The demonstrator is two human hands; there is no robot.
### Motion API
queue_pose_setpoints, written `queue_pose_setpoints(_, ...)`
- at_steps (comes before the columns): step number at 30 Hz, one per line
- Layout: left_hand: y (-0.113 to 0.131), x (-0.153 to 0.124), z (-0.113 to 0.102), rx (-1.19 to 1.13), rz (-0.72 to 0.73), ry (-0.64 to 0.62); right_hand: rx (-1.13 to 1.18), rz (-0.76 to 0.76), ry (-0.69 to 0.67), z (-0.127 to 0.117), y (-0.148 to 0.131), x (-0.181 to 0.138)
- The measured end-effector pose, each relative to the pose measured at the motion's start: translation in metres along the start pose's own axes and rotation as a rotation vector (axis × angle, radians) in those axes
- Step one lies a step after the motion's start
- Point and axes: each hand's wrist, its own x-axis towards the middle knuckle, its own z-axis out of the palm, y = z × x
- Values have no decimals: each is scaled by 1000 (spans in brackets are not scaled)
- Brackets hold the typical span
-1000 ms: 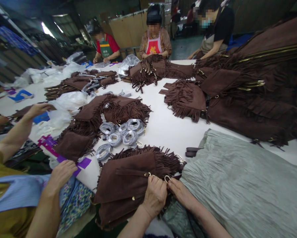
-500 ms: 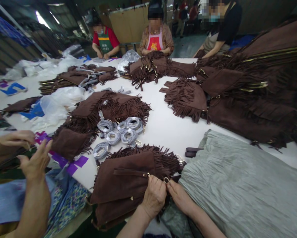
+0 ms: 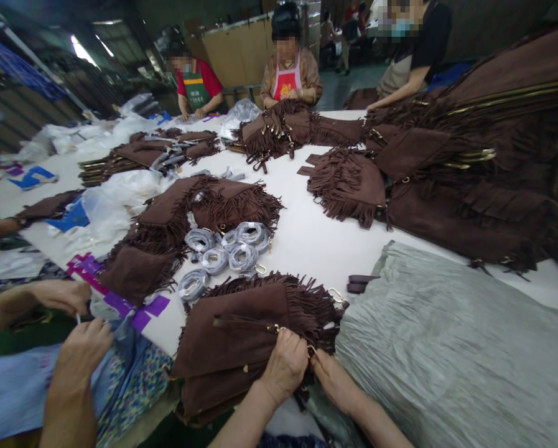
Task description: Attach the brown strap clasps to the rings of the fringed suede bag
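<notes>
A dark brown fringed suede bag (image 3: 239,326) lies at the near table edge, a thin wrist strap (image 3: 246,322) with a gold clip across its flap. My left hand (image 3: 288,361) is closed on the bag's right side, just below that clip; its fingertips are partly hidden. Close beside it, my right hand (image 3: 332,376) pinches a gold metal ring (image 3: 311,350) at the bag's side. Whatever lies between the two hands is mostly covered by the fingers. Another gold clasp (image 3: 337,296) shows at the bag's upper right corner.
Wrapped strap coils (image 3: 214,260) sit behind the bag. A grey-green sheet (image 3: 460,336) covers the right front. Brown bags (image 3: 348,186) are piled beyond. At left, a co-worker's hands (image 3: 85,348) work close by; several people stand across the white table (image 3: 302,242).
My hands stay at the bag's side, the right one slightly lower and the ring partly more covered. The neighbour's hands at left have come together and lower.
</notes>
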Motion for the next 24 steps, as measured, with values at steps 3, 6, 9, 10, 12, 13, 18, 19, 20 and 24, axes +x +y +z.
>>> queue_pose_setpoints(3,-2,-1,-8,-34,-10,-40,42,42,-49,-13,-10,-10)
queue_pose_setpoints(6,-2,-6,-26,-49,20,-23,279,207,-110,-35,-34,-22)
queue_pose_setpoints(9,6,-16,-43,-22,82,69,622,294,-136,-55,-67,-21)
queue_pose_setpoints(10,10,-20,-45,-38,130,89,698,266,-151,-60,-78,-16)
queue_pose_setpoints(12,21,-27,-39,-79,236,94,873,189,-162,-66,-95,-1)
queue_pose_setpoints(13,27,-30,-32,-70,267,93,975,137,-123,-67,-100,8)
queue_pose_setpoints(18,44,-39,15,250,55,198,912,88,264,-50,-71,20)
queue_pose_setpoints(19,45,-39,20,285,32,196,710,97,253,-45,-56,13)
queue_pose_setpoints(20,45,-39,22,307,17,177,480,87,221,-39,-41,4)
queue_pose_setpoints(24,35,-29,11,364,-25,77,-226,-97,235,-24,12,-35)
